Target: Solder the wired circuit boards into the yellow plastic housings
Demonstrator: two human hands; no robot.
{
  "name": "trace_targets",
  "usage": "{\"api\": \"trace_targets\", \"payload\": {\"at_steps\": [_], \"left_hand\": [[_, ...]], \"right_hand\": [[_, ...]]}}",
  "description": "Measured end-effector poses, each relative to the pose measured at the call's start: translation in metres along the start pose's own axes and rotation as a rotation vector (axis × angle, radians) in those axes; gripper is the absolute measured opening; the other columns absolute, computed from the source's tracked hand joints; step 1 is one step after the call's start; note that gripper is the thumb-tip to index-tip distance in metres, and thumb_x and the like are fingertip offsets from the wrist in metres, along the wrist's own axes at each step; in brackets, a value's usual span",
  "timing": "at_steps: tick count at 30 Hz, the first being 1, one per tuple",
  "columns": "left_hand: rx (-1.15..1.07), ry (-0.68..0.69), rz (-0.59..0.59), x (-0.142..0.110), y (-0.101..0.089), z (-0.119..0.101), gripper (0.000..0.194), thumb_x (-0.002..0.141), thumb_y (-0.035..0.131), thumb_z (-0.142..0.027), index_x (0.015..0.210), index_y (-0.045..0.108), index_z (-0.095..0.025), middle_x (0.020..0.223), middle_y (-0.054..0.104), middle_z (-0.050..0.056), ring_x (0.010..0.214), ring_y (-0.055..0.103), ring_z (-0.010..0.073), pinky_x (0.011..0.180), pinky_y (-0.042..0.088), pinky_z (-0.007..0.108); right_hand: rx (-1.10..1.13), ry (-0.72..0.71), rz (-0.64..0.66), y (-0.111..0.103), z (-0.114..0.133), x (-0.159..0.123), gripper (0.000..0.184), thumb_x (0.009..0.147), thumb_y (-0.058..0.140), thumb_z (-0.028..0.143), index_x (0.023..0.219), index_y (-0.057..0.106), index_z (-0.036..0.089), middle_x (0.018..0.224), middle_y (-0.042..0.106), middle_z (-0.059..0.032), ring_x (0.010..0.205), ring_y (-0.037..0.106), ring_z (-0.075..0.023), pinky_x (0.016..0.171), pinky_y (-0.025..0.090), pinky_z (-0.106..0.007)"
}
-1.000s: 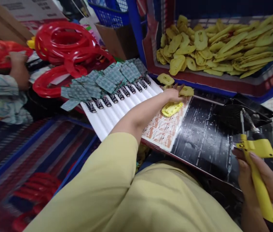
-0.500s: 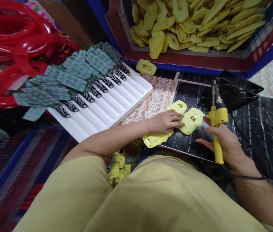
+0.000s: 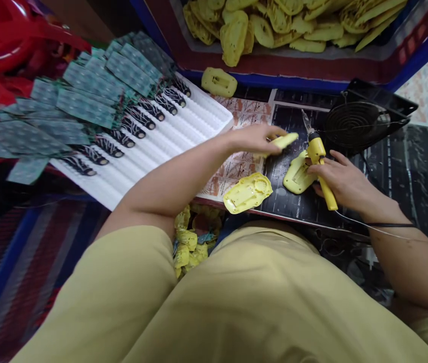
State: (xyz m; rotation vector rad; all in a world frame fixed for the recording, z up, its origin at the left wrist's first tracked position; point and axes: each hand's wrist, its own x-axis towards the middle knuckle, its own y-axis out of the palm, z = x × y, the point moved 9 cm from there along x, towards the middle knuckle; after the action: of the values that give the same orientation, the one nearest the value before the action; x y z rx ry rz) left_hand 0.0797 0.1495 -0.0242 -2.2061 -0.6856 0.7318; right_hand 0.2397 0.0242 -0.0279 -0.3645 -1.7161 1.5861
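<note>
Pinching a thin yellow shell [image 3: 284, 141] by its edge, the left hand [image 3: 254, 138] lifts it just over the dark mat [image 3: 407, 166]. The right hand [image 3: 337, 179] is wrapped tight around a yellow soldering tool [image 3: 322, 171], tip near a second shell [image 3: 297, 176]. These shells look light, stiff and smooth. A third shell [image 3: 247, 192] lies near, a fan [image 3: 354, 123] far right, a white tray [image 3: 183, 136] left

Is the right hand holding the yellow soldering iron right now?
Yes, the right hand grips the yellow soldering iron by its handle, tip pointing up toward the black fan.
</note>
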Motion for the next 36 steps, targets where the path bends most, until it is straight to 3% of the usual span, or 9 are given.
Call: {"api": "trace_targets", "payload": {"at_steps": [4,9,13,17,23,26,30,34,36], "left_hand": [[-0.366,-0.13,-0.218,0.008,-0.022,0.048,0.061,0.094,0.058,-0.021,0.154,0.065,-0.019,0.142,0.076,0.012,0.122,0.075,0.0275,0.106,0.061,0.043],[-0.293,-0.161,-0.266,-0.002,-0.018,0.072,0.054,0.096,0.058,-0.021,0.148,0.069,-0.015,0.127,0.08,0.015,0.108,0.078,0.0258,0.094,0.063,0.039],[-0.038,-0.059,-0.229,-0.006,-0.029,0.061,0.045,0.092,0.06,-0.025,0.132,0.078,-0.017,0.114,0.082,0.009,0.107,0.076,0.026,0.096,0.062,0.039],[0.242,-0.044,-0.233,0.005,-0.042,0.046,0.037,0.085,0.065,-0.019,0.117,0.084,-0.021,0.115,0.079,0.006,0.127,0.071,0.0326,0.117,0.053,0.048],[0.266,0.194,-0.06,0.007,-0.013,0.014,0.022,0.085,0.068,-0.019,0.099,0.085,-0.019,0.139,0.074,0.0,0.157,0.05,0.0357,0.137,0.03,0.059],[0.21,0.201,-0.043,-0.011,-0.003,0.021,0.043,0.091,0.056,-0.015,0.12,0.085,-0.027,0.163,0.062,-0.003,0.156,0.054,0.0296,0.132,0.042,0.05],[0.32,0.132,-0.215,-0.047,-0.005,0.036,0.056,0.102,0.051,-0.023,0.155,0.067,-0.029,0.177,0.049,0.004,0.163,0.047,0.0327,0.135,0.038,0.057],[0.463,0.207,-0.338,-0.106,0.007,0.022,0.042,0.109,0.057,-0.038,0.143,0.076,-0.022,0.166,0.061,0.014,0.156,0.054,0.0352,0.134,0.039,0.057],[0.466,0.331,-0.267,-0.135,0.029,0.008,0.04,0.109,0.059,-0.043,0.136,0.08,-0.021,0.155,0.069,0.017,0.142,0.065,0.0331,0.126,0.05,0.051]], "right_hand": [[-0.056,-0.04,-0.125,-0.016,0.008,0.015,0.017,0.104,0.057,0.02,0.114,0.07,0.022,0.107,0.085,-0.0083,0.104,0.081,-0.0261,0.112,0.061,-0.054],[-0.06,0.204,-0.28,-0.046,0.009,0.004,0.019,0.107,0.061,0.024,0.119,0.075,0.027,0.101,0.084,0.0012,0.078,0.078,-0.0178,0.073,0.063,-0.03],[-0.01,0.437,-0.334,-0.047,0.011,-0.017,0.018,0.11,0.059,0.031,0.119,0.075,0.032,0.112,0.085,0.0018,0.084,0.081,-0.0197,0.073,0.063,-0.031],[-0.058,0.457,-0.382,-0.04,0.036,-0.026,0.015,0.11,0.062,0.031,0.114,0.075,0.024,0.11,0.085,-0.0041,0.085,0.082,-0.0209,0.064,0.058,-0.028],[-0.219,0.377,-0.333,-0.052,0.053,-0.038,0.012,0.108,0.07,0.029,0.114,0.078,0.023,0.09,0.084,-0.0012,0.063,0.073,-0.0126,0.054,0.046,-0.025],[-0.17,0.184,-0.256,-0.051,0.048,-0.039,0.018,0.108,0.063,0.018,0.119,0.076,0.023,0.1,0.085,-0.0031,0.074,0.077,-0.0143,0.074,0.058,-0.027],[0.06,0.025,-0.051,-0.025,0.032,-0.034,0.032,0.105,0.051,0.013,0.126,0.071,0.027,0.112,0.085,-0.0041,0.11,0.08,-0.0246,0.118,0.055,-0.054],[0.104,-0.017,0.023,-0.013,0.031,-0.036,0.036,0.102,0.053,0.014,0.132,0.069,0.026,0.111,0.083,-0.0064,0.113,0.078,-0.0264,0.116,0.055,-0.054],[0.069,-0.018,-0.021,-0.02,0.036,-0.041,0.031,0.103,0.058,0.019,0.132,0.068,0.026,0.109,0.083,-0.0061,0.115,0.076,-0.0284,0.114,0.055,-0.055]]}}
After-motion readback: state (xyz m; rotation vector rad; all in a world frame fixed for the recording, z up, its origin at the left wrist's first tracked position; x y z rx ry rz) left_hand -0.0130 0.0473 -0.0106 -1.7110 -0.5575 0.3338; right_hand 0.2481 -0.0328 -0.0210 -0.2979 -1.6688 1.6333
